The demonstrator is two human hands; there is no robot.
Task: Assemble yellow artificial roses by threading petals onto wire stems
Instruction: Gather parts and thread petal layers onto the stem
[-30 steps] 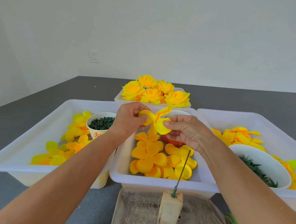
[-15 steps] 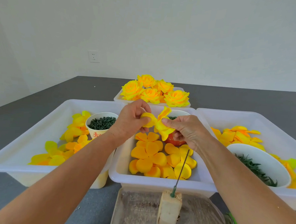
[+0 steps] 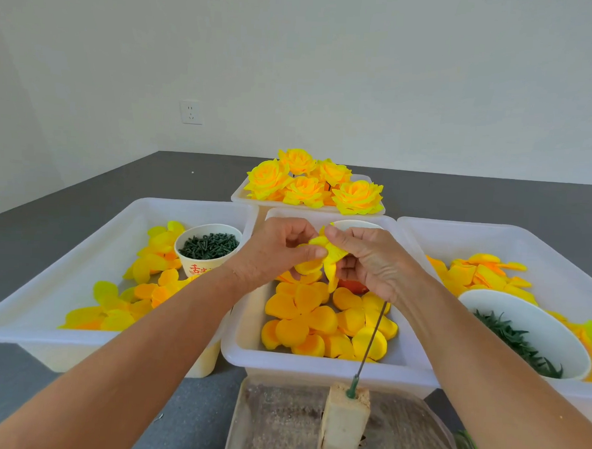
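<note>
Both hands, left hand (image 3: 272, 254) and right hand (image 3: 371, 262), pinch one yellow petal piece (image 3: 323, 256) above the middle tray (image 3: 314, 366), apparently folding it; next, probably threading onto the wire stem (image 3: 370, 341) in the foam block (image 3: 344, 429).

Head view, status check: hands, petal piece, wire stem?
Left hand and right hand both pinching the yellow petal piece above middle bin. Wire stem bare, standing tilted in foam block. Nothing blocking it.

A craft worktable (image 3: 65, 212) in a bare room (white bins (image 3: 80, 264) of petals (image 3: 300, 310), finished roses (image 3: 310, 184)).
</note>
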